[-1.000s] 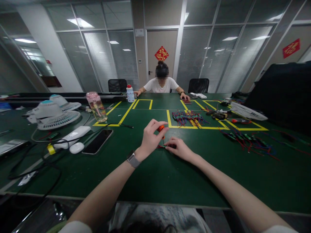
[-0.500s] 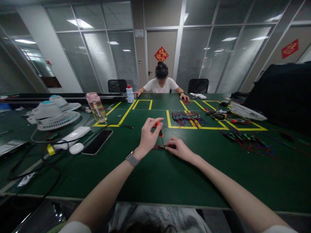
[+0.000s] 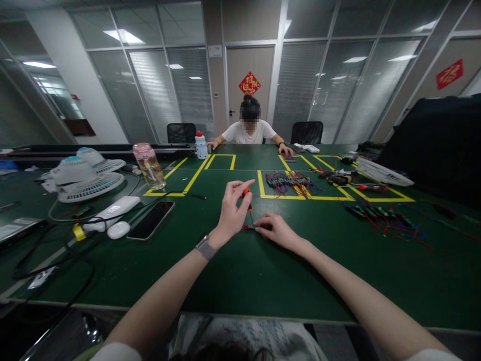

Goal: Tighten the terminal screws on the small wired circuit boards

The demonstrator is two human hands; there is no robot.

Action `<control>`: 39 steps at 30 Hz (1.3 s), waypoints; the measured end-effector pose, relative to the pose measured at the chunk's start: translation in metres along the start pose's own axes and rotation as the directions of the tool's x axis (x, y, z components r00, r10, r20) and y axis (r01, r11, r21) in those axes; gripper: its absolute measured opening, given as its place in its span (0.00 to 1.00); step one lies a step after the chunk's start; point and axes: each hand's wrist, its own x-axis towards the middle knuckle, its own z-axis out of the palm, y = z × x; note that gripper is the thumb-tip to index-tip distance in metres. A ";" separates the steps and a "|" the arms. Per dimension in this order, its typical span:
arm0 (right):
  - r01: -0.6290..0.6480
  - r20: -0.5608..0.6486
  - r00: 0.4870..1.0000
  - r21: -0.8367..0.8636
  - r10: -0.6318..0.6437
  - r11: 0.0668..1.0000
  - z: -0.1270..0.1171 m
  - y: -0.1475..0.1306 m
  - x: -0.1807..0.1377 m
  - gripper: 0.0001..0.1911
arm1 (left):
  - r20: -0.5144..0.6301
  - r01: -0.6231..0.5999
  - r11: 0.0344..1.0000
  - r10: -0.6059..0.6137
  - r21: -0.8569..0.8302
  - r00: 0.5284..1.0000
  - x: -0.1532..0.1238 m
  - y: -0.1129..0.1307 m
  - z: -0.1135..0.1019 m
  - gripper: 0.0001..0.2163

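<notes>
My left hand (image 3: 233,206) is closed around the orange and black handle of a screwdriver (image 3: 247,192), index finger stretched over its top. The screwdriver stands nearly upright, its thin shaft running down to a small green circuit board (image 3: 253,228) with red wires. Pinched at the board's right edge are the fingertips of my right hand (image 3: 276,230), which rests low on the green table (image 3: 240,281). The fingers hide part of the board, and the exact contact of the screwdriver's tip is too small to make out.
Wired circuit boards (image 3: 287,184) lie in a bundle ahead to the right, with another bundle (image 3: 383,216) farther right. On the left are a phone (image 3: 151,220), a white case (image 3: 118,230), a bottle (image 3: 149,168), fans (image 3: 88,175) and cables. Another person (image 3: 250,128) sits opposite.
My left hand has turned slightly on the screwdriver's handle, its thumb shifting to the right. My right hand and the circuit board stay in place.
</notes>
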 end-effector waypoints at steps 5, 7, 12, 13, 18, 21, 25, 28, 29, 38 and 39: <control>-0.002 0.011 1.000 0.001 0.002 1.000 -0.001 -0.001 0.000 0.09 | 0.005 0.021 0.995 -0.020 -0.094 1.000 0.000 -0.004 0.004 0.17; -0.006 0.013 1.000 -0.001 0.006 1.000 -0.001 -0.001 0.000 0.09 | -0.010 0.030 0.995 -0.031 -0.096 0.999 0.001 -0.004 0.003 0.14; -0.009 0.005 1.000 -0.002 0.009 1.000 -0.001 -0.001 0.000 0.09 | -0.024 0.021 0.999 -0.022 -0.033 0.999 0.000 -0.002 0.001 0.10; -0.008 0.006 1.000 -0.002 0.008 1.000 -0.001 -0.001 0.000 0.09 | 0.000 0.039 0.997 -0.039 -0.064 0.999 0.000 -0.002 0.001 0.12; -0.006 0.008 1.000 -0.009 0.006 1.000 -0.001 -0.003 0.000 0.09 | 0.079 0.115 0.976 -0.102 -0.183 0.992 -0.001 -0.005 0.004 0.18; 0.002 0.008 1.000 -0.013 -0.002 1.000 -0.001 -0.002 0.000 0.09 | 0.039 0.045 0.996 -0.043 -0.076 0.998 0.000 -0.003 0.002 0.15; -0.004 0.007 1.000 -0.012 0.004 1.000 0.000 -0.001 0.000 0.09 | 0.052 0.038 0.998 -0.036 -0.041 0.998 -0.001 0.000 0.001 0.14; -0.003 0.003 1.000 0.001 0.003 1.000 0.000 -0.001 0.000 0.09 | 0.081 0.064 0.989 -0.053 -0.136 0.995 -0.002 -0.001 0.003 0.17; -0.003 0.002 1.000 0.003 0.003 1.000 0.000 -0.001 0.000 0.09 | 0.078 0.060 0.987 -0.049 -0.149 0.996 -0.002 -0.001 0.004 0.17; -0.008 -0.001 1.000 0.003 0.008 1.000 -0.001 -0.003 0.000 0.09 | 0.044 0.037 0.999 -0.035 -0.039 0.998 -0.001 0.000 0.002 0.12; -0.009 -0.001 1.000 0.006 0.009 1.000 -0.001 -0.003 0.000 0.09 | 0.066 0.059 0.995 -0.054 -0.077 0.996 -0.002 -0.001 0.002 0.14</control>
